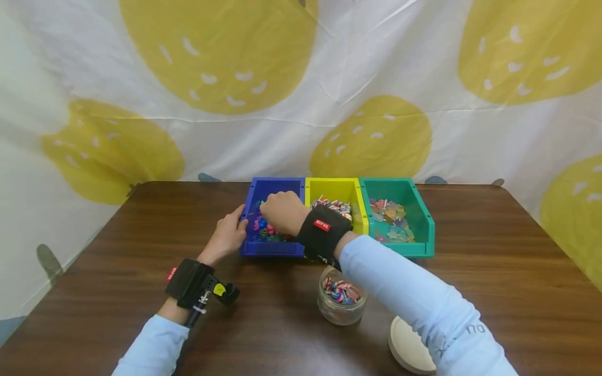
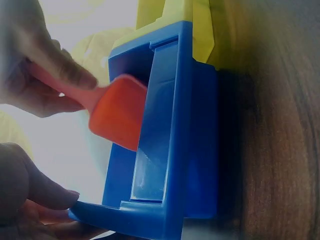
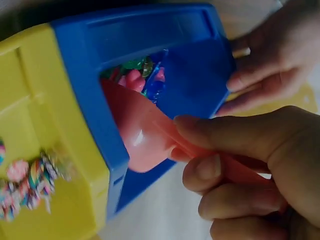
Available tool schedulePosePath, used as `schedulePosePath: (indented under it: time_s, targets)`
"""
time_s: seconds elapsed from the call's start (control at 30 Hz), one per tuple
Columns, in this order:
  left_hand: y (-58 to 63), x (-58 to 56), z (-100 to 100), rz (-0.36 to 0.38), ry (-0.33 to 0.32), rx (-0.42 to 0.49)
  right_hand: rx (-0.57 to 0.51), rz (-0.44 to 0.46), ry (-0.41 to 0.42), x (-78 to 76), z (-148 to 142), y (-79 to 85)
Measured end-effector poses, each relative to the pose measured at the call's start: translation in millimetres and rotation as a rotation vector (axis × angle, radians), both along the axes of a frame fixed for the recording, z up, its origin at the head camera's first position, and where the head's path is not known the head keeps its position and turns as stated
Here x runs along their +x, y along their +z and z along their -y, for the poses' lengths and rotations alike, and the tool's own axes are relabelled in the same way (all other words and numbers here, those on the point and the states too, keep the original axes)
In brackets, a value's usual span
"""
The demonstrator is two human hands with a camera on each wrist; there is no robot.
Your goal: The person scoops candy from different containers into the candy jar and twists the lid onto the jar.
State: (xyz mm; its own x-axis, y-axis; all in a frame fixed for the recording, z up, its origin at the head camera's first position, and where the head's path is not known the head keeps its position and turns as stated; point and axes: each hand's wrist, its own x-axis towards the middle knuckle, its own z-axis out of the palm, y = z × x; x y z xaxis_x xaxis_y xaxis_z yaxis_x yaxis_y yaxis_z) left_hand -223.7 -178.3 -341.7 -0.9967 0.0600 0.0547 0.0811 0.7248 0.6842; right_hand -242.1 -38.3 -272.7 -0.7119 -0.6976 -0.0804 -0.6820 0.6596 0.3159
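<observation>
My right hand (image 1: 284, 211) grips the handle of a salmon-red scoop (image 3: 142, 135), thumb on top and fingers curled beneath. In the left wrist view the scoop's bowl (image 2: 117, 112) dips inside the blue bin (image 2: 157, 120). Small shiny beads or charms (image 3: 134, 80) in pink, green and blue lie in that bin beside the scoop. The bin's left side wall is pinched by my left hand (image 1: 228, 232), thumb over the rim and fingers outside. From the head view the scoop is hidden behind my right hand.
A yellow bin (image 1: 331, 185) of swirl lollipops and a green bin (image 1: 423, 249) of pale translucent pieces adjoin the blue one. In front stands a lidless glass jar (image 1: 340, 316) with striped candy-like pieces inside. A round whitish lid (image 1: 408, 344) lies partly under my right forearm.
</observation>
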Motion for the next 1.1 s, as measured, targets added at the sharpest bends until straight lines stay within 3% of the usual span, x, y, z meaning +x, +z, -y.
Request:
schedulePosePath:
  time_s: [0.4, 0.63, 0.7, 0.87, 0.97, 1.1]
  targets:
    - [0.8, -0.3, -1.9, -0.020, 0.007, -0.012, -0.151, 0.412, -0.307, -24.1, -2.7, 21.6]
    - [2.6, 0.7, -1.3, -0.015, 0.005, 0.000, -0.276, 0.521, -0.337, -31.4, -10.1, 14.7]
    - [-0.5, -0.9, 0.5, -0.056, 0.008, -0.016, -0.300, 0.539, -0.350, -33.1, -9.5, 10.4]
    - [0.1, -2.1, -0.3, -0.074, 0.012, -0.042, -0.267, 0.570, -0.390, -39.9, -2.2, 1.1]
    - [4.1, -0.1, -2.6, -0.050, 0.008, -0.030, -0.189, 0.588, -0.340, -78.9, 5.4, -39.0]
    - [4.0, 0.7, -5.1, -0.017, 0.005, -0.020, -0.105, 0.582, -0.335, -129.1, 16.6, -94.7]
